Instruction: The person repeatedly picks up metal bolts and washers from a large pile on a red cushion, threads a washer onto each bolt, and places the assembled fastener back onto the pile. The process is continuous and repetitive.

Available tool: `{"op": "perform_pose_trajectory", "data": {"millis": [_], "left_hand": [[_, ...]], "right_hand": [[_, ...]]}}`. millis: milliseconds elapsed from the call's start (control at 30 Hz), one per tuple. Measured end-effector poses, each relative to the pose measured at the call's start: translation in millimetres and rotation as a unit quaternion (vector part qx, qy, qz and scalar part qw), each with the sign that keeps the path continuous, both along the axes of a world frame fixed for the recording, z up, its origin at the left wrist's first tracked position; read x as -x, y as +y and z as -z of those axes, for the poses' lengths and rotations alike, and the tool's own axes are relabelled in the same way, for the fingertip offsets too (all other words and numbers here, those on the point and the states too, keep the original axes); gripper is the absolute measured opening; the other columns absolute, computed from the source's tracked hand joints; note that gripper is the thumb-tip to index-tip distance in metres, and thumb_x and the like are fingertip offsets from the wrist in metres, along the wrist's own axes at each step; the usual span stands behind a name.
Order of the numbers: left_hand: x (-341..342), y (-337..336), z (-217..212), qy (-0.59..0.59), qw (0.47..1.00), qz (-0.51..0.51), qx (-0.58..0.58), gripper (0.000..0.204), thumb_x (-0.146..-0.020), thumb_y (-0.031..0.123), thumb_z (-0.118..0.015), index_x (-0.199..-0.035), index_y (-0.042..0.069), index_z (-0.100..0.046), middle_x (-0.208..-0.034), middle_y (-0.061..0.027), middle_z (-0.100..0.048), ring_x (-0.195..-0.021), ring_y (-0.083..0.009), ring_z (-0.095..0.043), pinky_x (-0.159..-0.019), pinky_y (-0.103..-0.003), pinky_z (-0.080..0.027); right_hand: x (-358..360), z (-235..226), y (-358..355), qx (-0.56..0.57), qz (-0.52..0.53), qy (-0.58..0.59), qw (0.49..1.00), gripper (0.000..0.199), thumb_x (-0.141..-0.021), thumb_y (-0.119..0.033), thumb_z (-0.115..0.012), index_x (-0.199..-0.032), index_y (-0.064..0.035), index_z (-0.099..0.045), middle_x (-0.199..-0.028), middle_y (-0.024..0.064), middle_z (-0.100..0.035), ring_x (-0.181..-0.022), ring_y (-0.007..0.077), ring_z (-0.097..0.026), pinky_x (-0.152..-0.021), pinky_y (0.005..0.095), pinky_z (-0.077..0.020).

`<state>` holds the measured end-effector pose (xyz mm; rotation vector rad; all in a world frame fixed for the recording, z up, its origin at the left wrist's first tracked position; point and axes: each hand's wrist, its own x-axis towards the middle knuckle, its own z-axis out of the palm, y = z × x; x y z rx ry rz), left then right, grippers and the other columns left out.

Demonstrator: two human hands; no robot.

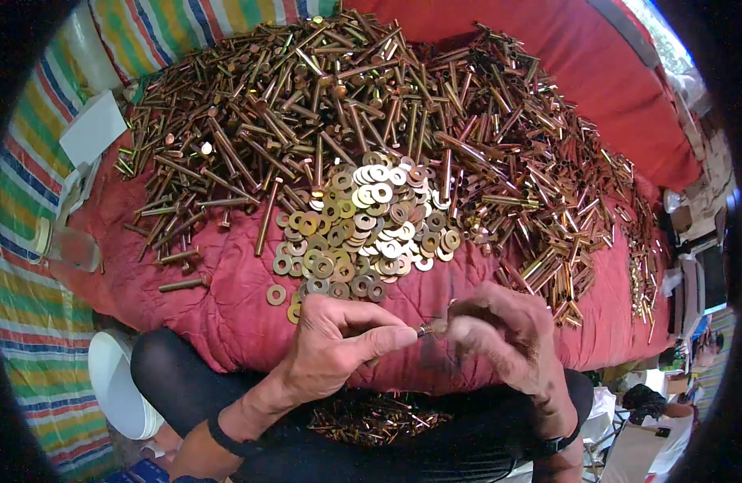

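Observation:
My left hand [339, 342] and my right hand [504, 330] meet over the front edge of a red quilted cloth [226, 298]. Between their fingertips they pinch one small brass-coloured bolt [430, 327], its threaded end showing toward the left thumb. Just beyond the hands lies a heap of flat brass washers [363, 229]. Behind that spreads a large pile of long brass bolts [307, 105], and to the right a pile of brass tubes [548, 185]. Down between my knees sits a small heap of assembled brass pieces [375, 419].
A striped mat [33, 322] covers the floor on the left, with a white bucket [117, 382] by my left knee, a clear bottle [65, 245] and a white card [93, 129]. Boxes and bags crowd the right edge [693, 266].

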<state>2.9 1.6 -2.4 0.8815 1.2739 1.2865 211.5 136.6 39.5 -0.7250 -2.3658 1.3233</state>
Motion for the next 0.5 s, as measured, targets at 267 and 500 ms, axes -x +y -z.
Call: {"op": "perform_pose_trajectory", "data": {"millis": [267,500], "left_hand": [[-4,1,4,-0.03,0.999,-0.009,-0.025,0.017,-0.093,0.015,-0.08,-0.095,-0.002,-0.081,-0.072,-0.0001,-0.071,-0.06,-0.0034,-0.056,-0.053,-0.022,-0.04],[0,0,4,-0.043,0.999,0.009,0.024,0.017,-0.094,0.015,-0.079,-0.097,-0.002,-0.081,-0.07,0.0008,-0.069,-0.057,-0.0027,-0.053,-0.05,-0.022,-0.037]], "right_hand": [[4,5,2,-0.102,-0.089,0.02,0.991,0.021,-0.089,-0.012,-0.081,-0.105,-0.0032,-0.074,-0.089,0.008,-0.074,-0.072,0.0224,-0.07,-0.063,0.0338,-0.0519],[7,11,-3,-0.124,-0.072,0.066,0.987,0.015,-0.092,-0.01,-0.079,-0.101,-0.0013,-0.071,-0.081,0.0116,-0.066,-0.067,0.0255,-0.065,-0.059,0.0364,-0.0485]]}}
